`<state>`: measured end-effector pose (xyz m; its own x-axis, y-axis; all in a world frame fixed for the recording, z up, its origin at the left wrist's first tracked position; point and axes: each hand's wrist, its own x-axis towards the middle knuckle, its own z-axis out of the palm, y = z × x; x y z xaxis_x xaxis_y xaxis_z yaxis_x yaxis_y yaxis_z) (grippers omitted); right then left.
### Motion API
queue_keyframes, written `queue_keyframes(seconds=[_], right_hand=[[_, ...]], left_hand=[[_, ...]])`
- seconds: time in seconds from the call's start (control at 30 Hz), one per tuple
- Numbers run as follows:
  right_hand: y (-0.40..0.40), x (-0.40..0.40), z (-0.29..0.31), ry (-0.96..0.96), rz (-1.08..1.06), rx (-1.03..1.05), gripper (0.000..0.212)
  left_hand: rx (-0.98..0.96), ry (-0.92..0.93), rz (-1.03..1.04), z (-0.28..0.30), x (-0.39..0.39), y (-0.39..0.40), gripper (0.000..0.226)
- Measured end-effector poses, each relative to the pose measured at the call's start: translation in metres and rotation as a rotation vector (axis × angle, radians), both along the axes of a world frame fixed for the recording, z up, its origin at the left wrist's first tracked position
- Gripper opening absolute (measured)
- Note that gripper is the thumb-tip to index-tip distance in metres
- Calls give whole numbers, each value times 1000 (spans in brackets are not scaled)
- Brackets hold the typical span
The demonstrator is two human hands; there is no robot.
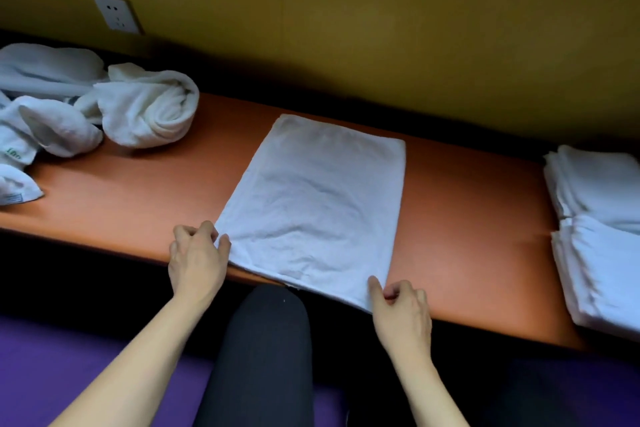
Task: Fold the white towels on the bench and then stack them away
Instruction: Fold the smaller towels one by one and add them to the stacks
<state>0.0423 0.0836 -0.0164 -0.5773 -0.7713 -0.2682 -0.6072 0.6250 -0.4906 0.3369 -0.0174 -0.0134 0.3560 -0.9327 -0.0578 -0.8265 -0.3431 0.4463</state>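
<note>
Where the orange bench (138, 204) runs off to the left, a heap of white towels (86, 104) lies all bunched up at the far side, close to the yellow wall (346, 10). One towel in the heap is rolled into a fat twist. Another has a small green mark and a little tag at its edge. A white wall socket (116, 14) sits on the wall above the heap.

My left hand (197, 260) is at the near edge of the bench. Its fingers are curled, and the thumb and fingertips pinch the near left corner of the folded white towel (315, 204).

That towel lies flat in the middle of the bench, a bit tilted. Its near edge hangs just over the front of the bench. It has soft wrinkles on top.

My knee in dark trousers (263, 350) is just below it, between my two arms, with a purple mat (52, 357) on the floor to its left.

My right hand (401, 312) is at the near right corner of the same towel. The thumb lies on top of the cloth and the fingers are bent beside the edge, nipping the corner.

Far to the right, two stacks of folded towels (599, 236) sit on the bench, one behind the other, touching.
</note>
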Motion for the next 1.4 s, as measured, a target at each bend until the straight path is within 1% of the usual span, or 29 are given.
queue_keyframes(seconds=[0.07, 0.1, 0.17, 0.27, 0.37, 0.4, 0.47, 0.53, 0.6, 0.67, 0.73, 0.8, 0.87, 0.93, 0.97, 1.0, 1.03, 1.07, 1.1, 1.13, 1.17, 1.23, 1.33, 1.37, 1.4], right_hand=[[0, 12, 6, -21, 41, 51, 34], [0, 16, 8, -44, 56, 49, 31], [1, 20, 11, -143, 34, -23, 22], [2, 12, 18, -326, -74, -157, 13], [8, -2, 23, -412, -139, -238, 10], [10, -7, 24, -455, -163, -277, 13], [19, -15, 30, -552, -210, -369, 20], [29, -23, 37, -607, -241, -439, 23], [40, -33, 43, -635, -263, -469, 21], [50, -40, 48, -676, -284, -505, 14], [60, -46, 54, -732, -313, -530, 8], [69, -51, 60, -819, -340, -535, 3], [78, -55, 67, -944, -370, -556, 9], [85, -58, 74, -1107, -391, -598, 20], [88, -58, 79, -1182, -376, -611, 29], [89, -60, 80, -1232, -350, -606, 39], [91, -61, 82, -1264, -323, -589, 49], [92, -62, 82, -1271, -295, -568, 54], [92, -63, 82, -1251, -279, -546, 53], [91, -64, 80, -1191, -264, -526, 50], [89, -63, 80, -1104, -255, -507, 46], [83, -64, 78, -932, -241, -516, 31], [68, -66, 74, -774, -191, -571, 12], [61, -68, 73, -736, -164, -589, 7], [53, -70, 71, -695, -135, -599, 3]], left_hand=[[44, 26, -13, 2, 1, -3, 20], [69, 39, -23, 3, 2, -4, 20], [87, 93, -27, 3, 4, -4, 19], [94, 198, 5, 13, 2, -2, 14], [107, 265, 45, 23, -4, 2, 10], [91, 327, 69, 25, -6, 4, 9], [49, 585, 119, 35, -13, 14, 14], [72, 827, 126, 45, -20, 32, 21], [138, 942, 86, 56, -24, 51, 26], [191, 1001, 72, 64, -22, 67, 28], [201, 1065, 106, 73, -20, 79, 29], [193, 1187, 138, 84, -19, 91, 28], [184, 1297, 152, 94, -19, 103, 25], [192, 1384, 119, 97, -14, 114, 22], [196, 1429, 67, 96, -9, 119, 27], [202, 1451, 12, 94, -6, 125, 37], [201, 1420, -36, 90, -2, 130, 46], [192, 1337, -79, 88, -1, 135, 51], [165, 1207, -120, 86, -1, 138, 51], [122, 1081, -151, 84, -3, 140, 47], [75, 981, -164, 81, -4, 140, 41], [-15, 851, -160, 75, -3, 136, 31], [-132, 682, -215, 73, -1, 123, 5], [-154, 634, -225, 73, -2, 118, 6], [-161, 591, -218, 71, -2, 111, 14]])
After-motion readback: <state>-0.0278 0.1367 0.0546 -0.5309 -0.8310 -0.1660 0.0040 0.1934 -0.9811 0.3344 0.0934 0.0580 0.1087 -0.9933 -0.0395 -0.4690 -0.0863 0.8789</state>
